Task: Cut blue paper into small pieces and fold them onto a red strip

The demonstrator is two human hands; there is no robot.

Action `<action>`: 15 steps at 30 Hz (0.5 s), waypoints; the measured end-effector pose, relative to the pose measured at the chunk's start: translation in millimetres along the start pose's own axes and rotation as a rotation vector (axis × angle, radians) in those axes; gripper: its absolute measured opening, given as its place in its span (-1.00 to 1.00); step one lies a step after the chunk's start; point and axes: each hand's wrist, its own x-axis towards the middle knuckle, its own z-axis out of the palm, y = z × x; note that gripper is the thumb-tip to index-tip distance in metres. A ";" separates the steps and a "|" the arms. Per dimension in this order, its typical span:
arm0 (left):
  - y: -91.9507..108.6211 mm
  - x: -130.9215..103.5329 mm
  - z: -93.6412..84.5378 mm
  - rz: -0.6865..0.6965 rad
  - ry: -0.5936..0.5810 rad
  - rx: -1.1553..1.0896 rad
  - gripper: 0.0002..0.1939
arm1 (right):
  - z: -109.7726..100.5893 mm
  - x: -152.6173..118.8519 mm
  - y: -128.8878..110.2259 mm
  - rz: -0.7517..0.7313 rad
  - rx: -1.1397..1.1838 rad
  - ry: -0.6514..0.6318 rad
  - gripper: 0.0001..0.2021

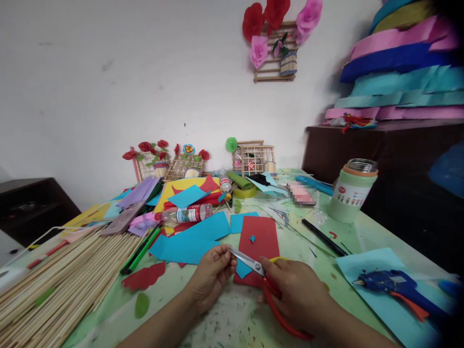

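My right hand (299,290) is closed round red-handled scissors (250,261), whose blades point left toward my left hand. The fingers of my left hand (215,270) are pinched together at the blade tips; what they hold, if anything, is too small to make out. Under the blades lies a red paper rectangle (258,237) with a tiny blue scrap (252,239) on it. Larger blue paper (192,241) lies beyond my left hand.
Bamboo sticks (72,280) cover the left side. A plastic bottle (188,214) lies behind the blue paper. To the right are a black pen (324,237), a green jar (351,193) and a blue glue gun (391,282) on light blue paper.
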 end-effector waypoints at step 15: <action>0.3 0.0 -1.3 -0.007 -0.014 0.001 -0.73 | -2.7 0.2 -1.4 0.008 0.001 0.000 -0.64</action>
